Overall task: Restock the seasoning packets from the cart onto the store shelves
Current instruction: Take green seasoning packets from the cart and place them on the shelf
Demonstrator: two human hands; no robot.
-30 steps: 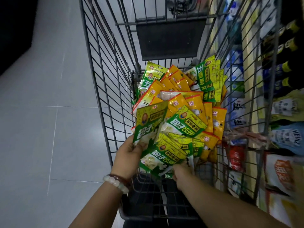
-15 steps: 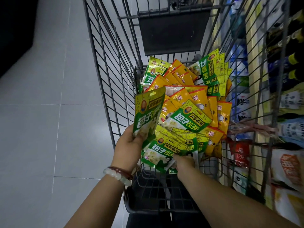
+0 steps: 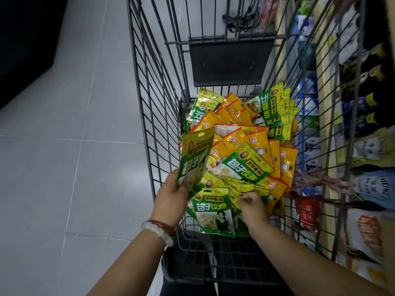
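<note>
Left hand up at the cart's left wall, fingers curled around a green packet, holding it upright. Right hand down in the pile of seasoning packets, fingers curled, pinching the yellow edges of green packets. Another green packet lying flat between both hands. Blurred store shelves along the right side.

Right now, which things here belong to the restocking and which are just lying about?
Part of the job:
green packet, held up by the left hand
right hand, fingers curled at the green packets in the pile
orange packets
cart
shelves

Just there:
bottles
bracelet
floor
</note>
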